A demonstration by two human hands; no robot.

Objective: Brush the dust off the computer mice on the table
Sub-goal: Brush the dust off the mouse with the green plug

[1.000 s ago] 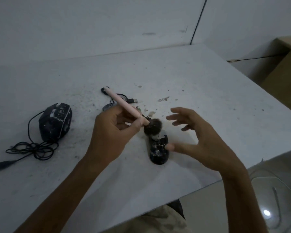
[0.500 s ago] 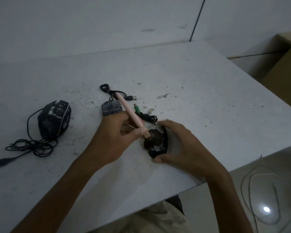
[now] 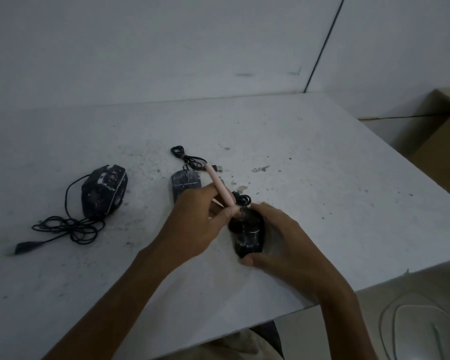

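Head view: my left hand [image 3: 192, 227] pinches the pink brush [image 3: 220, 187], bristles on the black mouse [image 3: 248, 235] gripped by my right hand [image 3: 283, 245].

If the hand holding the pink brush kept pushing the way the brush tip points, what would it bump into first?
Probably the black mouse. The left hand aims the pink brush down and right, bristles at the mouse top, which the right hand holds. Depth is hard to judge.
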